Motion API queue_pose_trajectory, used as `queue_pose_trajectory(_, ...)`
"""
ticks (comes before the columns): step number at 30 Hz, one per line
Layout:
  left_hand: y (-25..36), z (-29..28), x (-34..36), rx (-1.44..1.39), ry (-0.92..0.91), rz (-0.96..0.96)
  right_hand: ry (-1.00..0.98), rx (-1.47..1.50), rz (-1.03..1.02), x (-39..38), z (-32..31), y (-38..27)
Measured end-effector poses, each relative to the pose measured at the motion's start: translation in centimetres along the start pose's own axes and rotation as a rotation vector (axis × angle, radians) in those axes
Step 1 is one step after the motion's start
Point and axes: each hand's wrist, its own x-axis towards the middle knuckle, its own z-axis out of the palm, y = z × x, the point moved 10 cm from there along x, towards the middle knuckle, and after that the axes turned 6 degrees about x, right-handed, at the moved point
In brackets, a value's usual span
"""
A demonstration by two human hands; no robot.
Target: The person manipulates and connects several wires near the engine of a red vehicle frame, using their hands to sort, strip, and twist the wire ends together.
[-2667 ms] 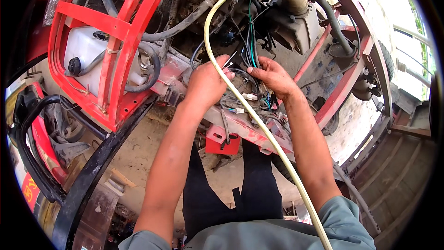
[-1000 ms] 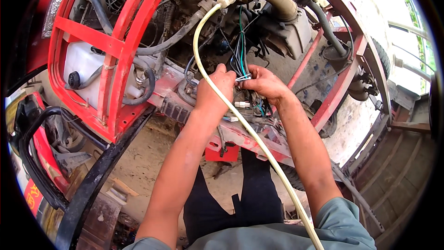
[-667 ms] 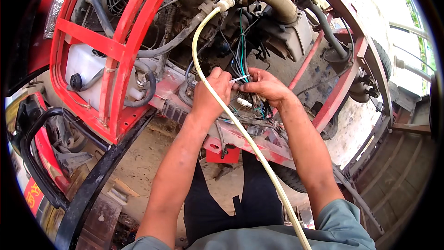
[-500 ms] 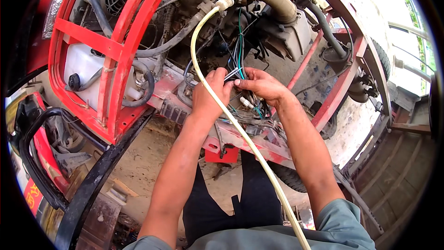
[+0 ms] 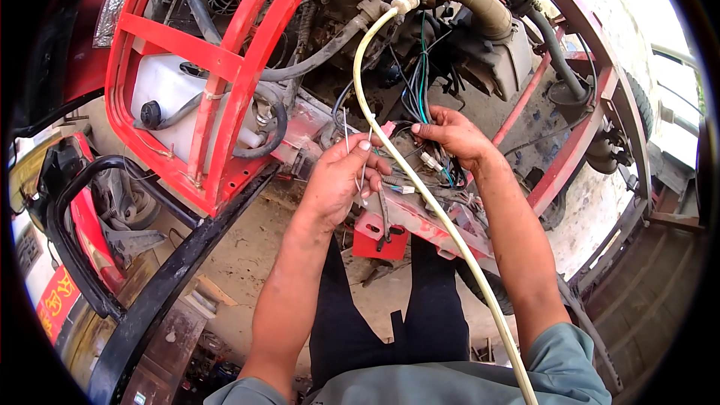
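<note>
Engine bay: left hand point(image 5: 339, 180) pinches thin wires point(image 5: 363, 169)

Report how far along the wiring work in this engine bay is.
Done: nothing looks finished; the wire bundle hangs loose, untied. In hand: the left hand pinches thin wires, while the right hand grips the bundle's lower end. Left: several connectors lie unplugged under the cream hose.

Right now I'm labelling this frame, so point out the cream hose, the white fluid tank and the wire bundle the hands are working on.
cream hose point(image 5: 420, 189), head view, on its middle run between the hands.
white fluid tank point(image 5: 174, 97), head view, on its front wall.
wire bundle point(image 5: 421, 90), head view, on the green and blue strands above the right hand.
</note>
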Motion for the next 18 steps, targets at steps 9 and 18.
queue_pose_trajectory(9,1.9,-0.5,1.9,0.105,0.203,0.169,-0.043,0.044,0.014,0.0,0.1,0.0)
queue_pose_trajectory(18,3.2,0.9,0.6,0.876,0.725,0.491,0.0,0.102,0.008,-0.2,0.1,-0.2)
